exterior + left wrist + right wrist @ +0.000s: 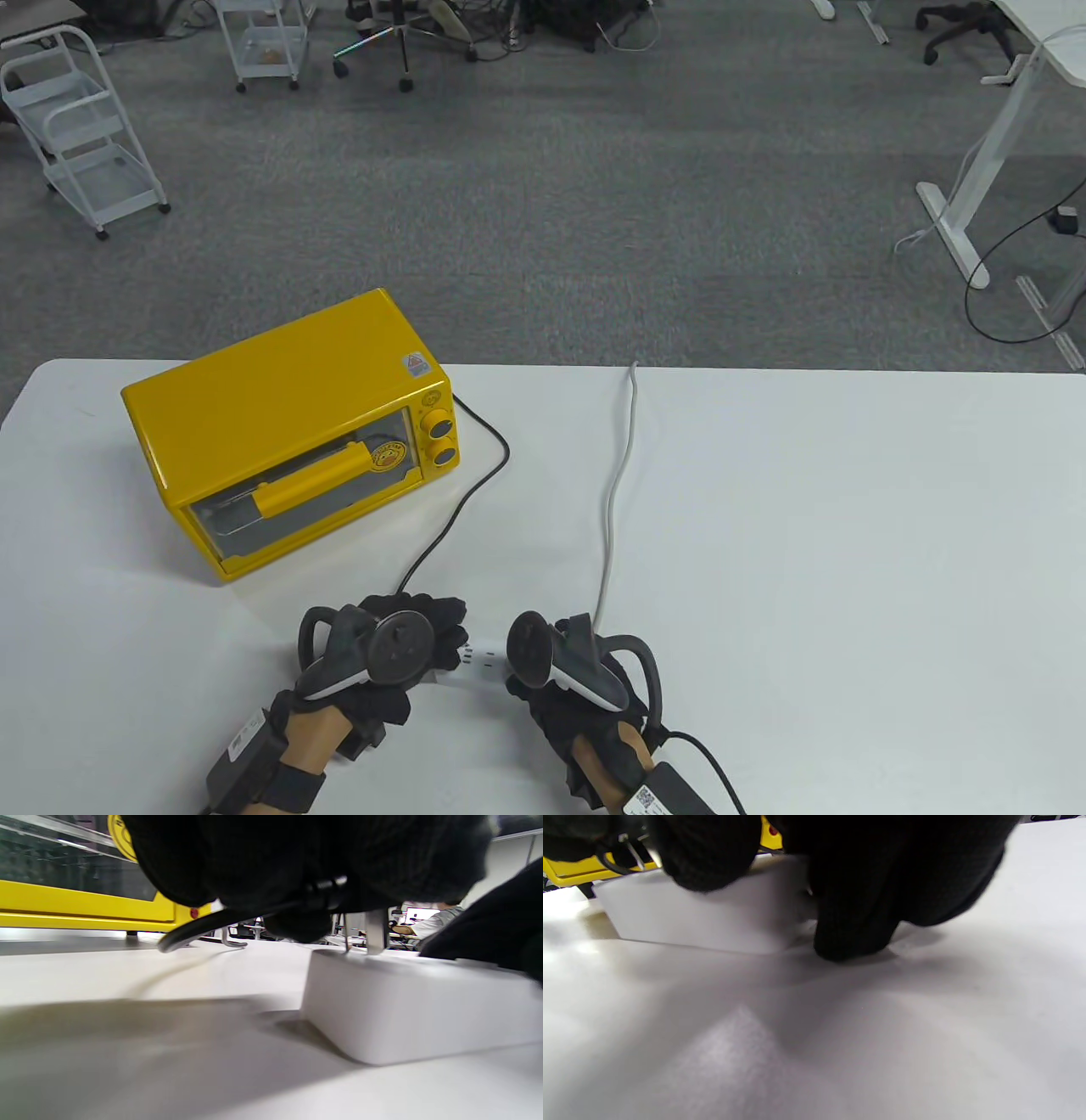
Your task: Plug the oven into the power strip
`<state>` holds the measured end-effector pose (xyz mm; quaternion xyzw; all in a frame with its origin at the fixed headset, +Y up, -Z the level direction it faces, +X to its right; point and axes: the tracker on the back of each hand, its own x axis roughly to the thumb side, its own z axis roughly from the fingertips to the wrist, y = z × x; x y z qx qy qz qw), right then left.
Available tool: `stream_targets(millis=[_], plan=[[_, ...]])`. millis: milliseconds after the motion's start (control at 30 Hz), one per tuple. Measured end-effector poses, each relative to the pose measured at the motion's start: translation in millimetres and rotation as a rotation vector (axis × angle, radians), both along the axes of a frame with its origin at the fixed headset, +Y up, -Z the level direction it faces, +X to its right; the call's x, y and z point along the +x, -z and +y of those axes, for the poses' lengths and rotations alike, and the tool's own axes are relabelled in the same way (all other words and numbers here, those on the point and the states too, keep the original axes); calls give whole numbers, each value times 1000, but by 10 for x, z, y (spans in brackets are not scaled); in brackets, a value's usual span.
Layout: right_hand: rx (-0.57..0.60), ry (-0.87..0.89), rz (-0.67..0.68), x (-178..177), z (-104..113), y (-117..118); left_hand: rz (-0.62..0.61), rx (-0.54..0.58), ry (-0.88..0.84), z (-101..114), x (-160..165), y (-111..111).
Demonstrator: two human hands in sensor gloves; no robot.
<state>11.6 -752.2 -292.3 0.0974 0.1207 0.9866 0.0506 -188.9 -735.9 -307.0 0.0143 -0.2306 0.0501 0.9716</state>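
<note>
A yellow toaster oven (288,433) stands at the table's left. Its black cord (475,484) runs to my left hand (424,632). The white power strip (479,660) lies between my hands near the front edge. In the left wrist view my left hand grips the black plug (305,921) above the strip (415,1005). The plug's metal prongs (375,931) stand upright with their tips at the strip's top face. My right hand (530,679) holds the strip's right end. In the right wrist view its fingers (857,925) press against the strip (704,921).
The strip's pale cable (615,492) runs from my right hand to the table's far edge. Beyond the table are grey carpet, white carts (76,127) and a desk leg (959,212).
</note>
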Motion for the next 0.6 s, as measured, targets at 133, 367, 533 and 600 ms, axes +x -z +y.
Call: stream_targets(millis=[133,367,533,600], plan=[[2,2,0,3,-4,-4,-9,-2,-3,19,41,-10],[6,-3,2,2,-7,-10,-35,-43,27,47,88,-35],[4,-2,1,1,-10,-12,-19,-39,68,64,73,-51],[4,-3,1,-1,-10,-12,-7,-37,69,61,68,-44]])
